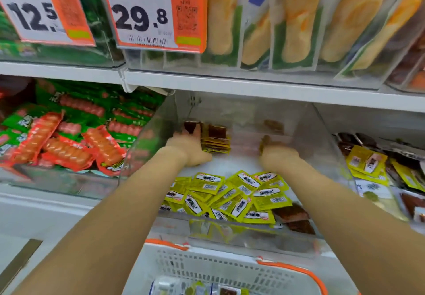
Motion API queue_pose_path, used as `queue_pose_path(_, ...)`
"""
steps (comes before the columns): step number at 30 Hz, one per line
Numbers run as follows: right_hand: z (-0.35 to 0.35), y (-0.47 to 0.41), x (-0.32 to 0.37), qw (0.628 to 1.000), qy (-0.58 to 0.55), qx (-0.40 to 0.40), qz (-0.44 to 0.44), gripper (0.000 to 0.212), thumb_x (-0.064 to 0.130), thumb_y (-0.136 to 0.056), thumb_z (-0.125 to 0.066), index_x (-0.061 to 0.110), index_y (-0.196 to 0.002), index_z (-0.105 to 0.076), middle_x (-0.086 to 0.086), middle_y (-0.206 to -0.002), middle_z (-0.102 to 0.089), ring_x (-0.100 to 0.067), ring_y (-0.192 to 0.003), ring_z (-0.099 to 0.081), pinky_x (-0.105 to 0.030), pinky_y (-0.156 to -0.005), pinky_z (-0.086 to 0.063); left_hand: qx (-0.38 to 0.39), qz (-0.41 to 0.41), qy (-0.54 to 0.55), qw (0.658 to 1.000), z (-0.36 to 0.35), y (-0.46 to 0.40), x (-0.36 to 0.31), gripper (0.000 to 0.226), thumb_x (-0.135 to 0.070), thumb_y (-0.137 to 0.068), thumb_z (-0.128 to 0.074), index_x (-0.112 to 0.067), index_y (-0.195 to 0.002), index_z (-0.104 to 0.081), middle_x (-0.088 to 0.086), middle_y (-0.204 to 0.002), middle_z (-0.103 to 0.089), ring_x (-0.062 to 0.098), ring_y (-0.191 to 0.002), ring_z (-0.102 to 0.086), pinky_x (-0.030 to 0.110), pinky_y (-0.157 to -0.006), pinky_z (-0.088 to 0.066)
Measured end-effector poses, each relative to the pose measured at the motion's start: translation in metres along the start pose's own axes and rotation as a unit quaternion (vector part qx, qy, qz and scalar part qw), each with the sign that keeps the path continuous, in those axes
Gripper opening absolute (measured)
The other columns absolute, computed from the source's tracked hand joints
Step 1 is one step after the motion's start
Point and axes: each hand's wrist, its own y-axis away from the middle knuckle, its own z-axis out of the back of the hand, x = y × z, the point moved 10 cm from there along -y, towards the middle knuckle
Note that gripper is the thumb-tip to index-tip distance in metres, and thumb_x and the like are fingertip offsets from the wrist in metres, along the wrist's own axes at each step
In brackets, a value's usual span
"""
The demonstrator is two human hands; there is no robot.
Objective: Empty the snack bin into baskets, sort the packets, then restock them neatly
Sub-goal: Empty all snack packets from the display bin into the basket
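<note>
Both hands reach deep into the clear snack bin [322,138]. The left hand [190,149] rests against a neat stack of yellow packets [216,140]; the right hand [276,154] grips a packet. Loose yellow packets [232,195] lie heaped near the bin's front, above a white basket [207,267].

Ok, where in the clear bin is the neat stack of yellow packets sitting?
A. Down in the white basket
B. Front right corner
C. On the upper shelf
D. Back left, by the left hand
D: the neat stack of yellow packets stands at the clear bin's back left, against the left hand; those at the front lie loose.
</note>
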Motion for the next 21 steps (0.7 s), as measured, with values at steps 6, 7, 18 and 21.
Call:
queue_pose_path(6,0.009,0.004,0.048,0.987,-0.142,-0.036,0.070,0.049,0.041,-0.094,-0.047,0.013,-0.134,-0.041,-0.016,-0.129,-0.055,-0.033,-0.117,-0.054,-0.032,-0.086,-0.042,-0.032,-0.032,-0.085,0.995,0.009,-0.007,-0.009,0.072,-0.056,-0.087,-0.049,-0.018,-0.144,-0.027,0.021,-0.135,-0.040,0.038,-0.120,-0.044,0.039,-0.096,-0.039)
queue_pose_path(7,0.008,0.006,0.062,0.986,-0.131,-0.033,0.098,0.054,0.037,-0.093,-0.049,0.015,-0.140,-0.036,-0.017,-0.130,-0.053,-0.033,-0.118,-0.053,-0.033,-0.089,-0.043,-0.026,-0.039,-0.095,0.994,0.006,-0.006,-0.013,0.072,-0.053,-0.087,-0.051,-0.018,-0.145,-0.025,0.021,-0.136,-0.039,0.038,-0.120,-0.045,0.038,-0.096,-0.040)
queue_pose_path(18,0.001,0.011,0.092,0.987,0.022,-0.034,0.157,0.076,0.038,-0.089,-0.057,0.030,-0.151,-0.013,-0.014,-0.132,-0.047,-0.033,-0.115,-0.055,-0.035,-0.090,-0.044,-0.008,-0.094,-0.082,0.992,0.000,0.001,-0.019,0.077,-0.032,-0.085,-0.059,-0.027,-0.150,-0.019,0.017,-0.128,-0.046,0.035,-0.115,-0.052,0.039,-0.093,-0.047)
queue_pose_path(21,0.004,0.018,0.088,0.987,0.008,-0.043,0.153,0.065,0.027,-0.088,-0.058,0.027,-0.145,-0.028,-0.012,-0.125,-0.052,-0.033,-0.111,-0.057,-0.034,-0.086,-0.045,-0.009,-0.120,-0.068,0.990,0.004,0.018,-0.023,0.068,-0.031,-0.085,-0.059,-0.028,-0.146,-0.029,0.016,-0.125,-0.052,0.034,-0.112,-0.055,0.036,-0.089,-0.047)
